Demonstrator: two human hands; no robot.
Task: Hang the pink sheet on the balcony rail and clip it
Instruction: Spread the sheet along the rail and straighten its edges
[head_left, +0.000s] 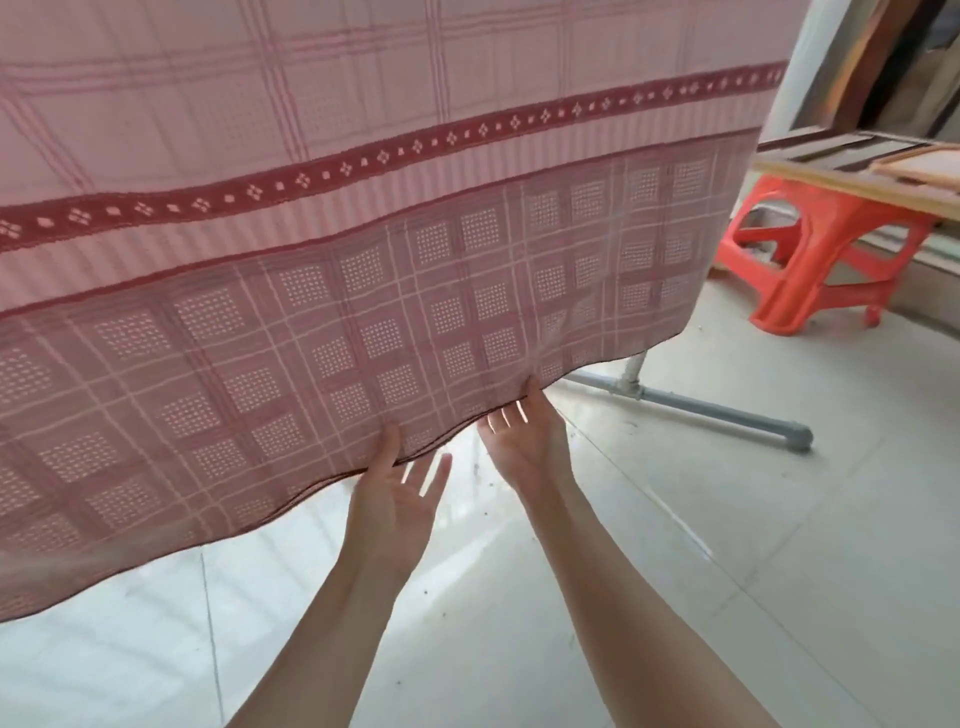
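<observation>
Pink checked sheet (363, 234); both hands (395, 499) pinch its hem.

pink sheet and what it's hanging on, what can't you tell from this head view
- Rail and any clips: cut off by the top edge; the pink sheet fills the head view.
- Stand behind: only a grey foot shows below the sheet.
- Fingertips of the left hand and right hand: behind the hem.
- Sheet's left part: blurred, cut off.
</observation>
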